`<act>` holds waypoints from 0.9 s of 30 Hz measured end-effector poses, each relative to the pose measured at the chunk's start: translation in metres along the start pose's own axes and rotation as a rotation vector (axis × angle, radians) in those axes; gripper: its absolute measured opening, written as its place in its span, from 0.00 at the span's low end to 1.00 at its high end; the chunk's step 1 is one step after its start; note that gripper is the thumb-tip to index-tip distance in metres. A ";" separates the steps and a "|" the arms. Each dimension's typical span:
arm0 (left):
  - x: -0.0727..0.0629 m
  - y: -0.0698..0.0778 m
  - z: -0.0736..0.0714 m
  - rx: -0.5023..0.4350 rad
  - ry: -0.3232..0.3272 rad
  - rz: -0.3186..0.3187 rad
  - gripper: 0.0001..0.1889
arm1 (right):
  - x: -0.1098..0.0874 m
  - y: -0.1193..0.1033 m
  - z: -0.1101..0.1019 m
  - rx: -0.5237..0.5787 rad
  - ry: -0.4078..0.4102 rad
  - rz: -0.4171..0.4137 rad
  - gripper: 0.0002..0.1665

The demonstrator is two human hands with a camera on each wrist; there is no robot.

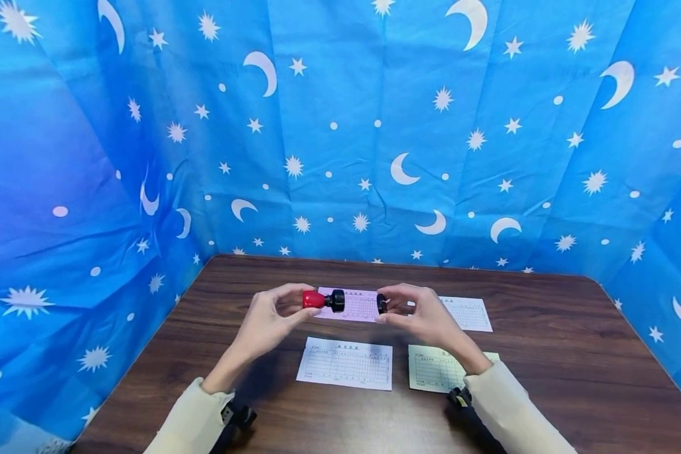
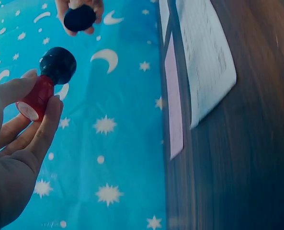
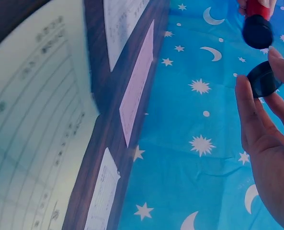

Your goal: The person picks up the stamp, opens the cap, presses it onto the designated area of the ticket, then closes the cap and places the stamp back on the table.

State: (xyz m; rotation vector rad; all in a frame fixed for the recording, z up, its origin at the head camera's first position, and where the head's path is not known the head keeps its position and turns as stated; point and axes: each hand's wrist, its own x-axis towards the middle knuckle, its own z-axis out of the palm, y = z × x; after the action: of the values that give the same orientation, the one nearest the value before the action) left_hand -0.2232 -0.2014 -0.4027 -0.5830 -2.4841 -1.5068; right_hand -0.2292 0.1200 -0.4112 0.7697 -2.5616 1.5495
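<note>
My left hand [image 1: 270,318] pinches the red handle of a stamp [image 1: 313,299] between thumb and fingers. The stamp's round black head [image 2: 58,65] points right, toward the other hand. Opposite it, my right hand [image 1: 422,312] holds a round black cap [image 1: 381,303] by its rim. In the right wrist view the cap [image 3: 265,80] shows its hollow inside, apart from the stamp. Both hands are raised above the table, over a pink printed form [image 1: 359,307].
On the brown wooden table [image 1: 187,359] lie a white form [image 1: 346,364] at the front and a pale green form [image 1: 431,369] near the right forearm. Another white form [image 1: 470,313] is partly behind the right hand. A blue curtain [image 1: 340,145] with moons and stars surrounds the table.
</note>
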 end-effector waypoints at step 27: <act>0.009 -0.050 -0.058 0.360 0.301 0.052 0.21 | 0.051 -0.002 0.068 -0.042 -0.121 -0.001 0.27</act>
State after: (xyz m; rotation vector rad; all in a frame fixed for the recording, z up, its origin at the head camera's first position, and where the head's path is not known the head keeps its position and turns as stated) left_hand -0.2551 -0.2708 -0.4124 -0.3270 -2.3957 -1.0037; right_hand -0.2585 0.0423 -0.4289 0.8864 -2.6676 1.4879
